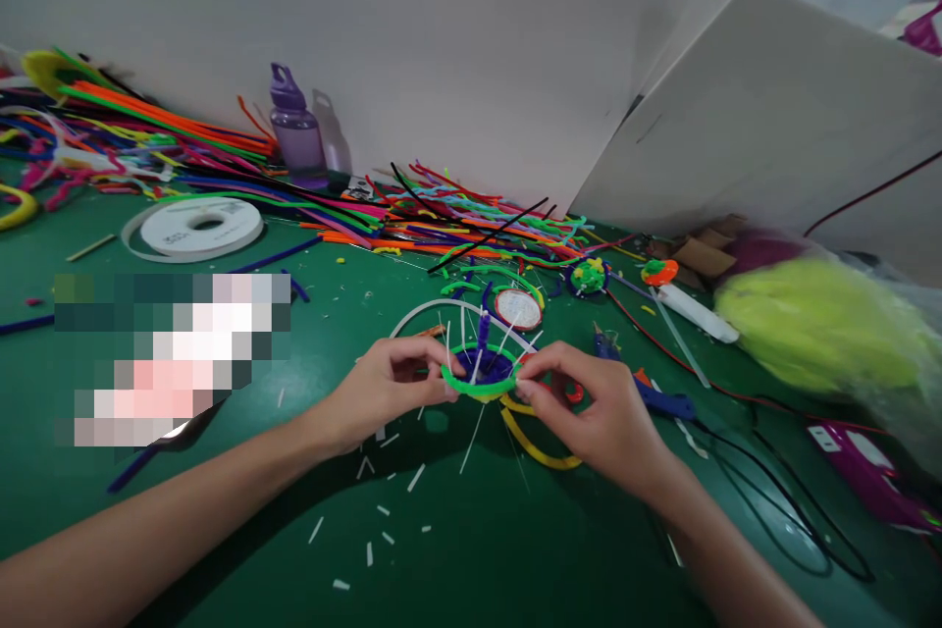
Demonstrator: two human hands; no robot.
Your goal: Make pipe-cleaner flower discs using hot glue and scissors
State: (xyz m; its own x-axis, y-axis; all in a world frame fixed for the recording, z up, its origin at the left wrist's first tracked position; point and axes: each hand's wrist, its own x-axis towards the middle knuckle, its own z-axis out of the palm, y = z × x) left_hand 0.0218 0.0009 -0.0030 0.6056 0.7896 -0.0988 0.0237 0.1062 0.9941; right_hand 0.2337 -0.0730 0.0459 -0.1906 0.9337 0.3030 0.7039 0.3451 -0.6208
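Where white clippings [369, 554] lie: nearest me on the green table [530, 559], at 7 o'clock from the green ring [478, 390], strewn apart from my grip.
Left hand [390, 383]: clamped, thumb and fingers, on the ring's 9 o'clock edge.
Right hand [589, 402]: pinching its 3 o'clock edge, presumably so two opposite holds steady it.
Green ring: between my hands, hollow side up, which leaves its white prongs [463, 326] and blue upright [484, 326] unpressed.
Yellow band [543, 456]: at 5 o'clock, partly behind my right hand.
Blue corded tool [666, 400]: 3 o'clock, just beyond my right hand, probably for easy reach.
Spool [177, 229]: flat at 10 o'clock, which should stop it rolling.
Fuzzy stems [478, 216]: heaped at 12 o'clock along the white panel [442, 39], seemingly kept back from my elbows.
Purple bottle [300, 142]: upright by the panel, 11 o'clock.
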